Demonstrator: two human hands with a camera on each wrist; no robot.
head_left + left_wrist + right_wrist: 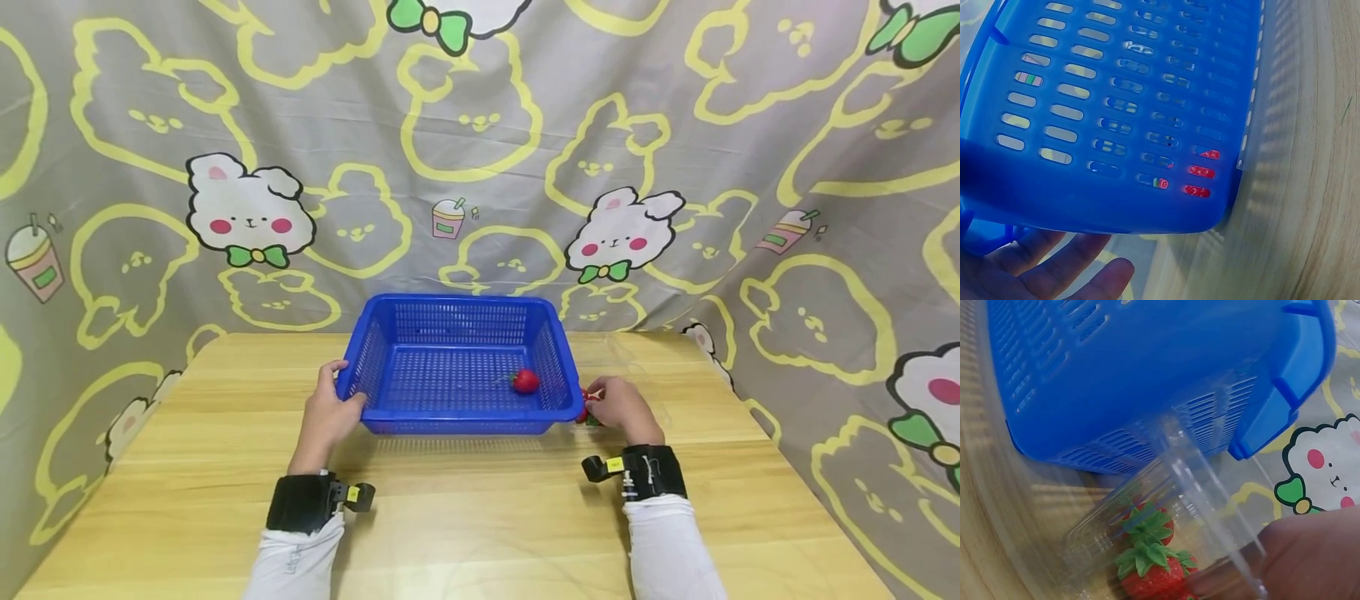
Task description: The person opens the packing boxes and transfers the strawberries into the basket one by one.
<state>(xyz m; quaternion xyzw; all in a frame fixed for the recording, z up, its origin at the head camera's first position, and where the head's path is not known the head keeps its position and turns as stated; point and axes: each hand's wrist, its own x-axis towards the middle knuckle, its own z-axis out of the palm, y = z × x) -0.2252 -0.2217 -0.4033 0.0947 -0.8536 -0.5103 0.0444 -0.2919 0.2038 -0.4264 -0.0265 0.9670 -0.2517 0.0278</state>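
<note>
A blue plastic basket [461,415] with slotted walls is at the middle of the table. My left hand [333,414] holds its left rim, thumb over the edge and fingers outside. Inside the basket lies one red strawberry [526,382] with a green top. Against the basket's right side is a clear plastic box [1194,481] with several strawberries [1154,581] in it. My right hand [624,410] reaches past the box's rim, and its fingers are at these strawberries. The fingertips are partly hidden, so whether they pinch one cannot be made out.
A wooden table [480,508] spreads out in front of and beside the basket. Behind it hangs a grey curtain [360,125] with cartoon bears and rabbits. Each wrist wears a black strap [300,502] with a small camera.
</note>
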